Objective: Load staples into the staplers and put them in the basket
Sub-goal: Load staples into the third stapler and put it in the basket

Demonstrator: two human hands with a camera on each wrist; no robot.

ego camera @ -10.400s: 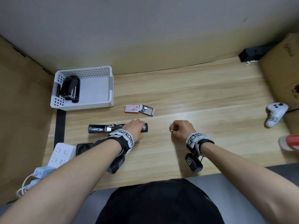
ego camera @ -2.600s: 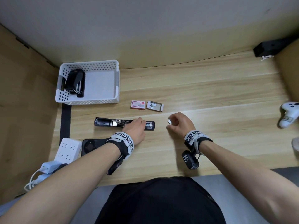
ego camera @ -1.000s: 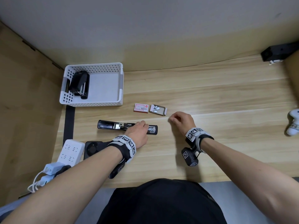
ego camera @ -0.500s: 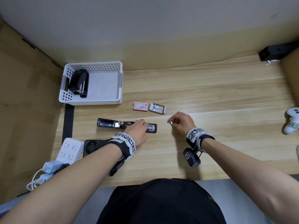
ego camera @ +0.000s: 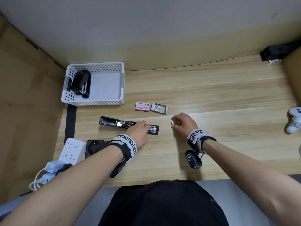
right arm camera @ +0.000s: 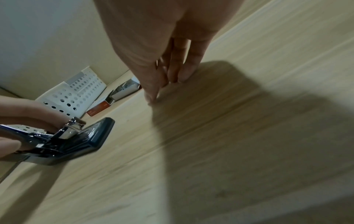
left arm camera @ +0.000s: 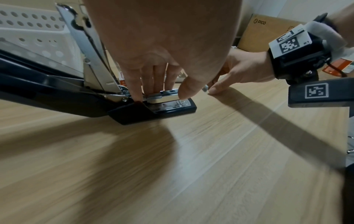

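Observation:
A black stapler lies swung open on the wooden table, its metal magazine facing up. My left hand holds it down, thumb and fingers pinching the magazine rail. To its right my right hand pinches a small strip of staples just above the table, a short way from the stapler's front end. A red staple box and its open tray lie behind. The white basket at the back left holds another black stapler.
A white power strip and a black round device lie at the front left. A white controller is at the right edge, a black box at the back right. Cardboard walls the left side.
My right hand drew back from beside the staple tray and now shows a staple strip in its pinch, nearer the stapler's front. The left hand stays on the stapler.

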